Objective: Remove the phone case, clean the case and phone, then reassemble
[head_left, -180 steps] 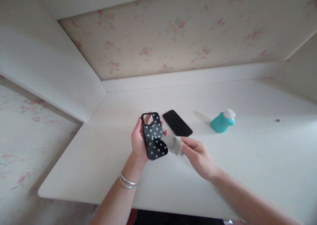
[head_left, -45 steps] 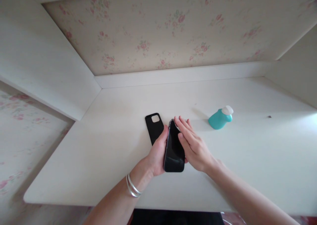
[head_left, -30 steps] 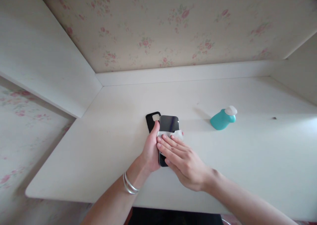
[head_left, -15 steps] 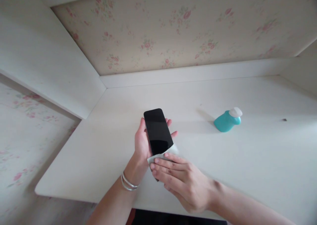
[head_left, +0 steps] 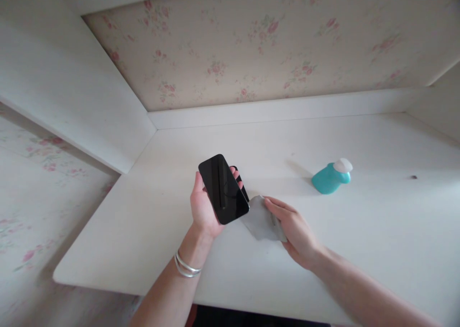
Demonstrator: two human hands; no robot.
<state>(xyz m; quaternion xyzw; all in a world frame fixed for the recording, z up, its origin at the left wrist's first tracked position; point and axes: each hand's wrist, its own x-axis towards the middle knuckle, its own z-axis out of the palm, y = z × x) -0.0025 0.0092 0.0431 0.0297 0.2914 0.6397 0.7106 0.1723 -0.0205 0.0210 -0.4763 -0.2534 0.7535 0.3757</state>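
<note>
A black smartphone [head_left: 223, 188] rests tilted in my left hand [head_left: 204, 209], dark screen up, with the thumb along its left edge and the fingertips curled at its right edge. Behind those fingertips shows a strip of something black [head_left: 241, 183], mostly hidden, so its kind is unclear. My right hand [head_left: 300, 233] pinches a thin grey cloth [head_left: 261, 221] to the right of the phone. The cloth hangs over the table near the phone's lower right corner; whether they touch I cannot tell.
On the white table [head_left: 136, 231], to the right, stands a teal bottle [head_left: 328, 178] with a white cap. A small dark bit [head_left: 414, 177] lies farther right. White panels and a floral-papered wall [head_left: 251, 53] border the table at the back and left.
My right hand has lifted off the phone's lower screen and moved right with the cloth. The phone has turned in my left hand, its lower end swinging right, and the black strip now shows.
</note>
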